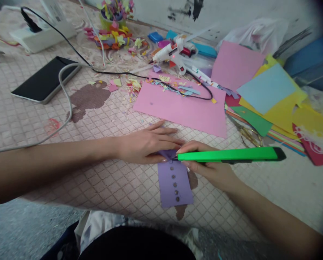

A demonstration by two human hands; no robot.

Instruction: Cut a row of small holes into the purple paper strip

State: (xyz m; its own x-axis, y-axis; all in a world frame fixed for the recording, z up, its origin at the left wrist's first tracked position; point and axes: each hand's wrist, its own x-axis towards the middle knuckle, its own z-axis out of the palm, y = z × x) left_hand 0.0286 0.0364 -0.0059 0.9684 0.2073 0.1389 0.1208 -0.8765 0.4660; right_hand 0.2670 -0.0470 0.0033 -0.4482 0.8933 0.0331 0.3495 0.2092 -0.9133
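Note:
A strip of purple paper (pixel 167 193) lies on the table near its front edge, with a column of several small dark round spots down its middle. My left hand (pixel 150 142) rests flat across the upper part of the strip, fingers stretched out to the right and covering it. Gripped in my right hand (pixel 202 164) is a green utility knife (pixel 226 155), its black end pointing right. The knife's tip meets the purple paper just above the top spot, close to my left fingertips.
Behind my hands lies a pink sheet (pixel 183 108) with paper scraps and a black cord. A white glue gun (pixel 169 54) stands beyond it. To the right are scissors (pixel 249 133) and stacked coloured paper (pixel 270 88). A dark tablet-like device (pixel 44 79) lies left, near a power strip (pixel 42 36).

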